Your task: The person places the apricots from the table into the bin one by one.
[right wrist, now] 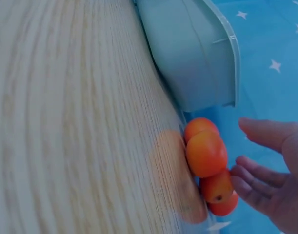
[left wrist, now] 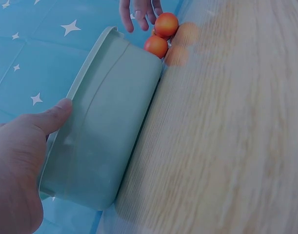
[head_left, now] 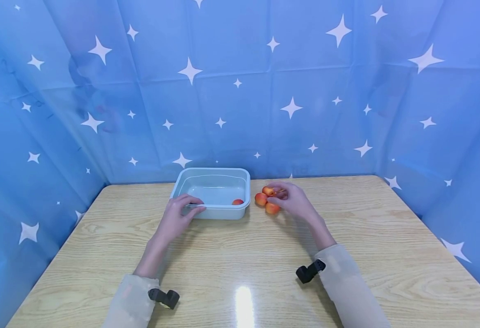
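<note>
A pale blue plastic tub (head_left: 223,212) stands near the back of the table, with one red-orange fruit (head_left: 237,202) inside. My left hand (head_left: 178,214) pinches its rim at the near left corner, thumb outside and fingers over the edge. Right of the tub, several round red-orange fruits (right wrist: 206,153) sit bunched together; their exact kind is unclear. Over that bunch is my right hand (head_left: 291,200), thumb and fingers spread apart. In the right wrist view, its fingertips (right wrist: 239,171) are at the side of one fruit (right wrist: 217,187); contact is hard to tell.
A light wood-grain table (head_left: 240,255) extends toward me and to both sides. Behind it and along its sides hangs a blue curtain (head_left: 240,105) with white stars, close to the tub and the fruits.
</note>
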Available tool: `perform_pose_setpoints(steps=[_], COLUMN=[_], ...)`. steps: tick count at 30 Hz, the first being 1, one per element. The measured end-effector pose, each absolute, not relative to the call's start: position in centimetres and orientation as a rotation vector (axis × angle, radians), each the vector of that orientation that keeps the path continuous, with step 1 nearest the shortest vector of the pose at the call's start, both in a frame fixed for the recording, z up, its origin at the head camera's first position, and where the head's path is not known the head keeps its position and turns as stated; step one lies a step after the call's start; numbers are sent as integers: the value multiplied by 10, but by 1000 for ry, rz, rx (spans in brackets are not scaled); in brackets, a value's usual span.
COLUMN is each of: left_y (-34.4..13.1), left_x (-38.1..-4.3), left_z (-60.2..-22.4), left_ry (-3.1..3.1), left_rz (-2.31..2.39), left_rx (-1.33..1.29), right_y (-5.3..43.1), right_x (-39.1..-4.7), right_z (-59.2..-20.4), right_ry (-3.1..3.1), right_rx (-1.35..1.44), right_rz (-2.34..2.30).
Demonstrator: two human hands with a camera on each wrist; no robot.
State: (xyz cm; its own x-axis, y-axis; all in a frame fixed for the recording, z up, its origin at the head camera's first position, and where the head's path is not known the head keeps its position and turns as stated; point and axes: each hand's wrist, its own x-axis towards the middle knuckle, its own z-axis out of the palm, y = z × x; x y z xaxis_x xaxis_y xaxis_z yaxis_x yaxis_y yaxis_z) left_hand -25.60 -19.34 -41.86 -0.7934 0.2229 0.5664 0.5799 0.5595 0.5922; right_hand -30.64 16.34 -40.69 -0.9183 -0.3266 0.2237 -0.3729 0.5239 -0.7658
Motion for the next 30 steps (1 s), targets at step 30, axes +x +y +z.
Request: perform_pose_setpoints(steps=[30], left_y=[-194], left_x=[-257], left_z=[-419], left_ry=[-2363], left_rz=[-1114], left_rx=[-656], right_y=[179], right_x=[-312], right_z=[-420], right_ry=[-2826], right_rx=[477], right_rz=[1265])
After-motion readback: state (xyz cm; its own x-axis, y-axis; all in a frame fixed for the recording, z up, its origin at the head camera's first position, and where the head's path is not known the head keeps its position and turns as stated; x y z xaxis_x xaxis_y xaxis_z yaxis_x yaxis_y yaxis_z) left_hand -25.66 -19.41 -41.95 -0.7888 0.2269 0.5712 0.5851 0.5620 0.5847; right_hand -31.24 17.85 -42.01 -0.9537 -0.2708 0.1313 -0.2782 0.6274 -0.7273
